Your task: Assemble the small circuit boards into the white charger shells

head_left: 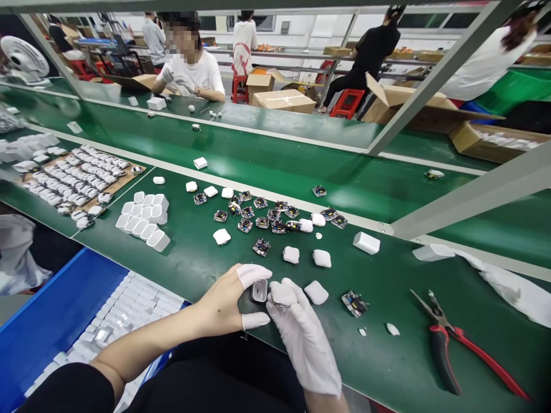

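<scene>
Gloved R. hand [303, 332] pinched a puffy white pc. [283, 293], dark-edged underneath, while the L. hand [228, 301], bare but for white finger cots [253, 274], was spread wide, contact w/ the open white shell [259, 291] unclear. Boxy, round-cornered & smooth-looking, the shell sat btwn L. thumb & index finger, just left of the R. hand's pc., long axis approx. away from the worker; right of the R. hand lay a soft-looking pad [317, 292] & a rough-surfaced circuit bd. [354, 303].
</scene>
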`<state>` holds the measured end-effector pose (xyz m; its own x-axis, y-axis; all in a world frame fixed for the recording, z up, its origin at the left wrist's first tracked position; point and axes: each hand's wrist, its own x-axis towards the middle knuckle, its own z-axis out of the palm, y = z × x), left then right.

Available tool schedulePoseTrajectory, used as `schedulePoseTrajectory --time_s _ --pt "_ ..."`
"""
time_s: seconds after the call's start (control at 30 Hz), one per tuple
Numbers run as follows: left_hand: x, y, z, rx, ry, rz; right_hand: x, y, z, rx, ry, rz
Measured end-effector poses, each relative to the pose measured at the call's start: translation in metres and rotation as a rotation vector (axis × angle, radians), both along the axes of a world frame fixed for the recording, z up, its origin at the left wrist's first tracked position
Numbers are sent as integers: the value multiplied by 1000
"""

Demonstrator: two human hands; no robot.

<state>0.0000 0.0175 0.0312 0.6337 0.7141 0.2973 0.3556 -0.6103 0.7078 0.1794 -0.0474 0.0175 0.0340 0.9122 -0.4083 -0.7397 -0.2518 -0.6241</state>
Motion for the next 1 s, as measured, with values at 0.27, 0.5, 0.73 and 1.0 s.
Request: schedulePoseTrajectory --time_s 0.27,0.5,0.73,1.0 --pt "12 -6 3 12 -229 56 -1 -9 11 22 -122 76" --pt "12 -4 6 66 -254 29 -3 -7 16 15 78 115" --pt "15 -1 5 -7 -246 -43 -10 2 19 42 -4 152" --pt "-36 73 12 48 366 618 16 -2 19 13 -434 187"
